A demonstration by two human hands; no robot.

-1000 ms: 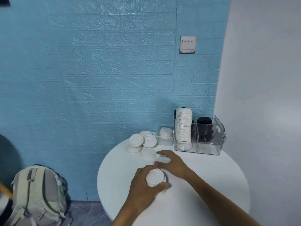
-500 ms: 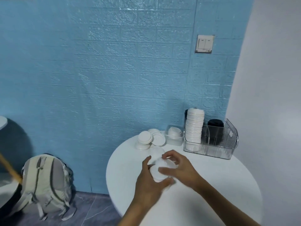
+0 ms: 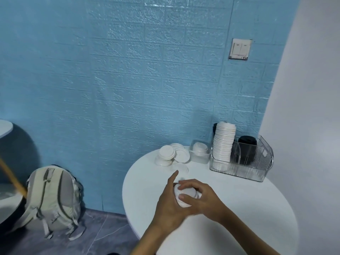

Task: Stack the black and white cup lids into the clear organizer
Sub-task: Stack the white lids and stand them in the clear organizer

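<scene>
Your left hand (image 3: 168, 205) and right hand (image 3: 200, 197) with fingers curled round a small stack of white lids (image 3: 184, 196) over the counter (image 3: 230, 208), loose white lids (image 3: 172, 155) beyond, clear organizer (image 3: 257, 168) far right, backpack (image 3: 52, 196) on floor.

Round white table (image 3: 230, 223): organizer (image 3: 257, 172), loose lids (image 3: 172, 156).

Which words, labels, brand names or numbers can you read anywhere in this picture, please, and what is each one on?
None can be read.
Wall switch: two small marks on its rockers, too small to read.
Organizer: a small pale tag on its right wall, blurred.
White lids in the hands: no print shows, only a faint line.
Backpack: no lettering shows.
</scene>
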